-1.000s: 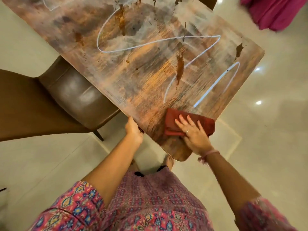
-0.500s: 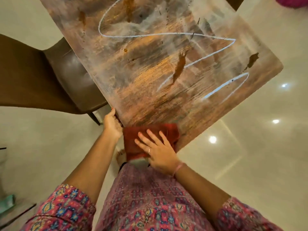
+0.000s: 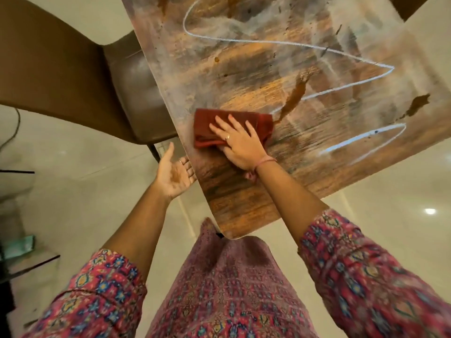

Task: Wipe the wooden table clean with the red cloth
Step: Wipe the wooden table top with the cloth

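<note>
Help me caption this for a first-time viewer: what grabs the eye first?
The right hand pressing a folded red cloth flat on the wooden table near its left edge. Beyond it, a white zigzag line and a brown smear cross the tabletop. The left hand hovers open, palm up, beside the edge.

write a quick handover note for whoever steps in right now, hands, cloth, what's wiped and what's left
Right hand: flat, fingers straight, pressing the folded red cloth onto the wooden table near its left edge.
Left hand: open, palm up, beside the table's left edge, holding nothing; a brownish smear shows on the palm.
Done: the near corner below the cloth looks free of marks.
Left: the white squiggle line, the white loop, the brown stain right beside the cloth, another brown stain near the right edge, and the hazy smears farther up.
</note>
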A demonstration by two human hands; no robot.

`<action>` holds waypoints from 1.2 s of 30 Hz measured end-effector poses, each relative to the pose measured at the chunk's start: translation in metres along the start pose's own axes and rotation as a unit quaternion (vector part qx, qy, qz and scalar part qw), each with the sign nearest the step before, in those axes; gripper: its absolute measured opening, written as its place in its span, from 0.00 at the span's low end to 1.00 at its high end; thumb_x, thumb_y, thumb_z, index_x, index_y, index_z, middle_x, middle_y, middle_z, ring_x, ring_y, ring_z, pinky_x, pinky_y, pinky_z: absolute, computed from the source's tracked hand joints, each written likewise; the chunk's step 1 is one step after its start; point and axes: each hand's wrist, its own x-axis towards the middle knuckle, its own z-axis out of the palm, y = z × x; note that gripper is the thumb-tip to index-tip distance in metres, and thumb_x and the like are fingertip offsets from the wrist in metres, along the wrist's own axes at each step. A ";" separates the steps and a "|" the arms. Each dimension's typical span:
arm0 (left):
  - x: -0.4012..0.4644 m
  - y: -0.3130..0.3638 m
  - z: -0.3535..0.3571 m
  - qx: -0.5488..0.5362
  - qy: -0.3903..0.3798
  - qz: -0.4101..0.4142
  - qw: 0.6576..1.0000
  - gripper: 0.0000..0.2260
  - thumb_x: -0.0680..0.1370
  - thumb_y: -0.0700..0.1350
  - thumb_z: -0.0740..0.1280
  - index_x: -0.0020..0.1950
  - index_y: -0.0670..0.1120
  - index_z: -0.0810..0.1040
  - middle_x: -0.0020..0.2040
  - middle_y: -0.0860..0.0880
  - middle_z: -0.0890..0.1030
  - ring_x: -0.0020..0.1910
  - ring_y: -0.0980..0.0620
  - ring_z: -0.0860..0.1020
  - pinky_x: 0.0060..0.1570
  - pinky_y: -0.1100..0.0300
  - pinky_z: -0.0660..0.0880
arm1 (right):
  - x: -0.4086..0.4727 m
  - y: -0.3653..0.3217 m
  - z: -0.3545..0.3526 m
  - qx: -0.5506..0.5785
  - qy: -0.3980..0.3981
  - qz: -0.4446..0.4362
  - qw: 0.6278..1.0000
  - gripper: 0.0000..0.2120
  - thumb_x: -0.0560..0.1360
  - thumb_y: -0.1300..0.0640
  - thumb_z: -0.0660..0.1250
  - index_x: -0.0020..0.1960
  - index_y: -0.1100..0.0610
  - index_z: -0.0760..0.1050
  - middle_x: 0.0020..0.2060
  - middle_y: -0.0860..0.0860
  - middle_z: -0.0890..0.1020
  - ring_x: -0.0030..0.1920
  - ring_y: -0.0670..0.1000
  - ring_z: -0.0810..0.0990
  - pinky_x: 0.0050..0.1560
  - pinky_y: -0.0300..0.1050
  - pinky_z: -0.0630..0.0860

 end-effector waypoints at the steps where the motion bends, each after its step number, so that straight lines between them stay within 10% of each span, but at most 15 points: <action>1: 0.001 -0.002 -0.005 -0.015 -0.008 -0.001 1.000 0.32 0.75 0.69 0.53 0.59 0.44 0.77 0.47 0.46 0.85 0.46 0.50 0.83 0.48 0.58 0.80 | 0.016 -0.005 -0.002 0.006 0.001 0.024 1.000 0.27 0.80 0.50 0.55 0.77 0.43 0.52 0.77 0.43 0.52 0.77 0.50 0.47 0.74 0.60 0.45; 13: 0.005 -0.013 -0.028 -0.051 0.020 0.017 0.998 0.35 0.75 0.70 0.48 0.54 0.42 0.77 0.43 0.46 0.84 0.40 0.50 0.84 0.40 0.60 0.80 | -0.129 -0.045 0.063 0.021 -0.056 -0.119 0.991 0.27 0.76 0.52 0.58 0.74 0.43 0.60 0.75 0.41 0.58 0.76 0.47 0.51 0.73 0.53 0.42; 17: 0.002 -0.016 -0.037 -0.049 0.040 0.011 0.998 0.34 0.75 0.69 0.52 0.62 0.42 0.76 0.56 0.41 0.81 0.57 0.43 0.79 0.60 0.47 0.74 | -0.079 -0.043 0.048 -0.001 -0.044 -0.121 0.992 0.28 0.76 0.54 0.60 0.74 0.41 0.60 0.75 0.40 0.58 0.76 0.45 0.51 0.73 0.52 0.45; 26: -0.016 -0.031 -0.035 0.005 0.101 0.055 0.993 0.20 0.81 0.55 0.55 0.66 0.44 0.72 0.63 0.46 0.77 0.61 0.49 0.77 0.61 0.57 0.71 | 0.056 -0.074 0.011 -0.002 -0.001 -0.004 1.000 0.27 0.80 0.51 0.56 0.77 0.43 0.52 0.77 0.42 0.51 0.77 0.49 0.46 0.74 0.57 0.44; 36: -0.007 -0.033 -0.004 -0.022 0.064 0.031 0.997 0.21 0.80 0.60 0.55 0.57 0.45 0.78 0.53 0.46 0.80 0.49 0.48 0.79 0.50 0.55 0.74 | -0.142 -0.064 0.063 0.026 -0.049 0.018 0.998 0.27 0.78 0.44 0.50 0.76 0.39 0.49 0.76 0.37 0.47 0.76 0.43 0.41 0.74 0.51 0.40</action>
